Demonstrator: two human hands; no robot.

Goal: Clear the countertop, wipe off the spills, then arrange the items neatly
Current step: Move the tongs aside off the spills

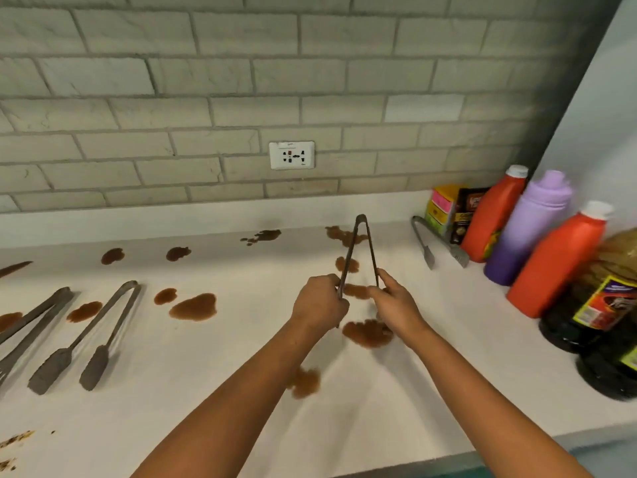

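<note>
- Tongs (pixel 358 253) are what I'm dealing with right now, lifted just off the bench (pixel 396 391) over the middle spills, hinge pointing at the wall and the two arms spread toward me.
- My left hand (pixel 319 305) has its fingers curled around the left arm of the tongs, near the tip end.
- My right hand (pixel 393 305) pinches the right arm between thumb and fingertips, so neither hand is free.
- Progress-wise I'd say barely started: brown spills (pixel 194 307) are still all over the bench, nothing looks wiped, and I can't see a cloth anywhere.
- Two more sets of tongs (pixel 86 336) still lie on the left among the puddles.
- One smaller pair (pixel 425 244) already sits over by the bottles (pixel 555 260) and boxes on the right, so that corner looks like the parking spot.
- Still to do, I reckon: move the rest, wipe, then line it all up.
</note>
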